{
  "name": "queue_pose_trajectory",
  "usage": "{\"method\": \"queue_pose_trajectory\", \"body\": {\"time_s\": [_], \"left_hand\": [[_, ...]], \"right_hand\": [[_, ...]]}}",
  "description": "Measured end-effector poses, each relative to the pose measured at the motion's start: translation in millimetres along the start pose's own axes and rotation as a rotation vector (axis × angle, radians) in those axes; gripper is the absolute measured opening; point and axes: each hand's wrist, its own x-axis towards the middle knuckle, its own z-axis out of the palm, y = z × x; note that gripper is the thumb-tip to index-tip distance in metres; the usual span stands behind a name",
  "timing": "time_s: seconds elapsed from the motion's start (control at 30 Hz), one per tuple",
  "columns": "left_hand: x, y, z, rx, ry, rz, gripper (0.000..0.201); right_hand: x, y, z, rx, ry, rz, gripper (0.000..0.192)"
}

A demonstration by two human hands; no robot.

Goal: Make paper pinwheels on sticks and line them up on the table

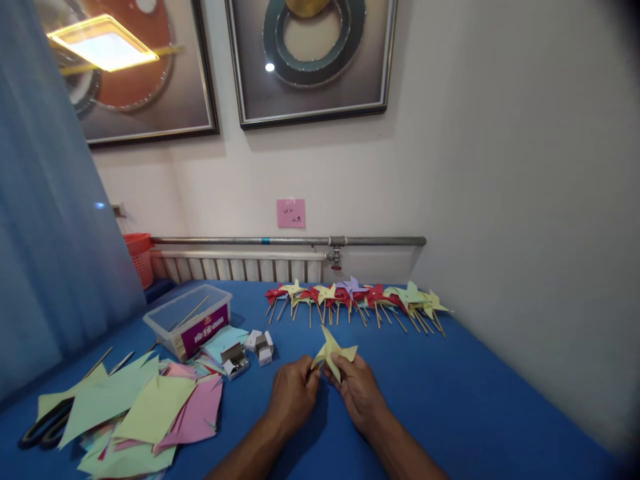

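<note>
Both hands, left hand (293,393) and right hand (357,390), pinch a yellow paper pinwheel (333,352) above the near desk (475,400); finished pinwheels (355,297) line the far edge, cut paper sheets (145,407) remain left.

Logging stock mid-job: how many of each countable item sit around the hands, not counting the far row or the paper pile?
Yellow paper pinwheel held in both hands: 1
Small open boxes: 3
Clear plastic container: 1
Scissors: 1
Total: 6
</note>
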Motion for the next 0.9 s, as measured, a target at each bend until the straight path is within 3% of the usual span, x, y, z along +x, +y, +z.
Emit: {"method": "queue_pose_trajectory", "body": {"time_s": [0.9], "left_hand": [[-1.1,-0.6,1.0,0.030,0.003,0.007,0.022]], "right_hand": [[1.2,1.9,0.7,-0.018,0.043,0.000,0.037]]}}
